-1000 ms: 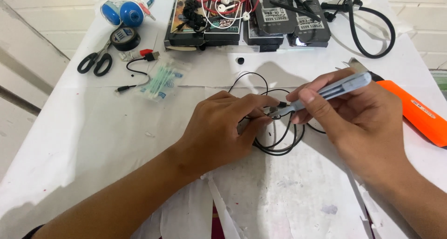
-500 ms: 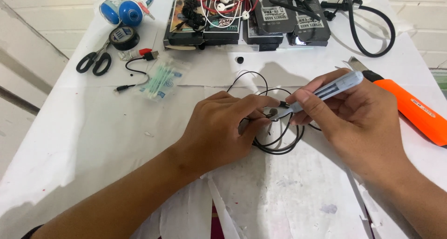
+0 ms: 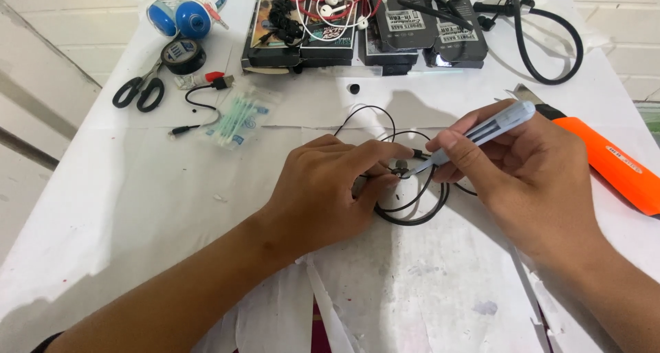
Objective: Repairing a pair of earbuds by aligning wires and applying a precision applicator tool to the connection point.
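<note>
Surface: we worked at a white-covered surface (image 3: 124, 208), its paper torn near our edge.
Boxes: dark packaged earphone boxes (image 3: 357, 23) lay along the far side, well apart from us.
Cutter: an orange cutter (image 3: 608, 164) rested just beside our right wrist.
Left hand: our left hand (image 3: 323, 195) was pinched shut on the small earbud (image 3: 399, 166), pressing it down.
Right hand: our right hand (image 3: 529, 174) was clamped on a grey pen-like tool (image 3: 481, 129), its tip touching the earbud.
Cable: the black cable (image 3: 412, 212) lay looped under both hands, mid-surface.
Progress: we judged the work under way; the earbud was not yet closed or set aside.
</note>
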